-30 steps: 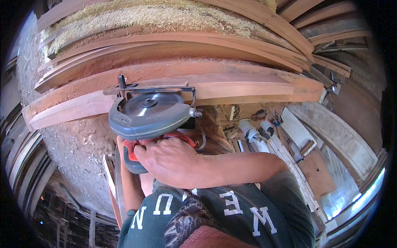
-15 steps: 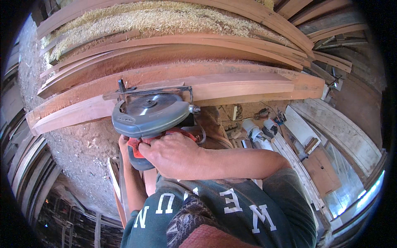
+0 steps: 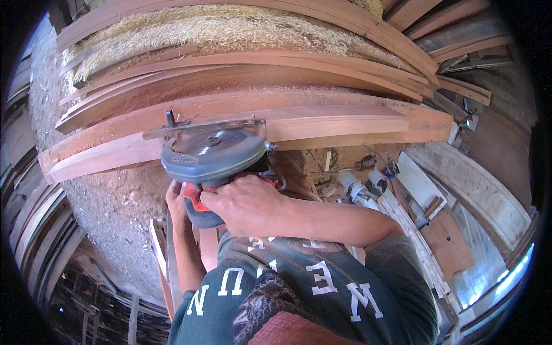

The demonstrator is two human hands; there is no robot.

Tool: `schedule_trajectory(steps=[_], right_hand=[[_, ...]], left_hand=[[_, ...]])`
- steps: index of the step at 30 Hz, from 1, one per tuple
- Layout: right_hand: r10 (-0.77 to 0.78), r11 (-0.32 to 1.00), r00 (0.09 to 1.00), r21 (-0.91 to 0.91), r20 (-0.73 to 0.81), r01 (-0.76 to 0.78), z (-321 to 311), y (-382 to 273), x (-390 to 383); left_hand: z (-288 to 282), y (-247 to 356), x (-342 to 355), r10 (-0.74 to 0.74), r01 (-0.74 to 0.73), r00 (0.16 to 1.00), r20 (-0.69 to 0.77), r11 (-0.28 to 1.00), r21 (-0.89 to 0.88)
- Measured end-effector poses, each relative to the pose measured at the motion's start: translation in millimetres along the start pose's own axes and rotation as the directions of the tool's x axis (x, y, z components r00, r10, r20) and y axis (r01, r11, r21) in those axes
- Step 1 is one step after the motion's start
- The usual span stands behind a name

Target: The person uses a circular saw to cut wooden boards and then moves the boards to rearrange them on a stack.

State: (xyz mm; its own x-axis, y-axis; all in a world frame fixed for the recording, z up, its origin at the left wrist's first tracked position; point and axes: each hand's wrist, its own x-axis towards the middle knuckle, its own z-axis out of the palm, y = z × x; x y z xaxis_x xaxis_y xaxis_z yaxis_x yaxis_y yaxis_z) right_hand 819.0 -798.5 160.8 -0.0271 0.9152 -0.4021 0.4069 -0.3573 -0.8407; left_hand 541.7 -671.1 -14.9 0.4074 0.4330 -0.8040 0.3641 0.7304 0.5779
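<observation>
The saw (image 3: 215,164) is between the person and a plank (image 3: 345,125). The right hand (image 3: 247,201) is on top of it, and the left hand (image 3: 176,198) is at its left side. The plank lies along a beam (image 3: 428,125). Behind the beam lie more planks (image 3: 241,59), then shavings (image 3: 241,31). Buckets (image 3: 347,178) are to the right of the saw. A wood pile (image 3: 35,221) is far left.

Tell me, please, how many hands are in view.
2: the right hand grips the saw; the left hand, partly hidden, is at the saw's left side. No others show.
</observation>
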Motion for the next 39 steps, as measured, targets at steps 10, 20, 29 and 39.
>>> schedule_trajectory(steps=[10, 20, 29, 39], right_hand=[[0.041, 0.999, 0.997, 0.025, 0.069, -0.043, -3.5, 9.6, -0.1], [-0.011, 0.999, 1.0, -0.033, 0.008, 0.012, 11.3, 19.7, 0.1], [-0.112, 0.994, 0.991, -0.025, -0.068, 0.111, 18.8, 12.8, 7.3], [-0.114, 0.993, 0.992, -0.046, -0.046, 0.111, 28.4, 10.9, 27.4]], left_hand=[[5.9, -12.7, -0.4, 0.145, -0.104, 0.982, -0.124, 0.953, 0.285], [23.4, -9.7, -5.0, 0.31, -0.171, 0.918, -0.248, 0.872, 0.458], [6.9, -22.8, 8.5, 0.36, -0.212, 0.892, -0.273, 0.868, 0.45], [-12.3, -8.0, 9.3, 0.407, -0.257, 0.878, -0.253, 0.846, 0.468]])
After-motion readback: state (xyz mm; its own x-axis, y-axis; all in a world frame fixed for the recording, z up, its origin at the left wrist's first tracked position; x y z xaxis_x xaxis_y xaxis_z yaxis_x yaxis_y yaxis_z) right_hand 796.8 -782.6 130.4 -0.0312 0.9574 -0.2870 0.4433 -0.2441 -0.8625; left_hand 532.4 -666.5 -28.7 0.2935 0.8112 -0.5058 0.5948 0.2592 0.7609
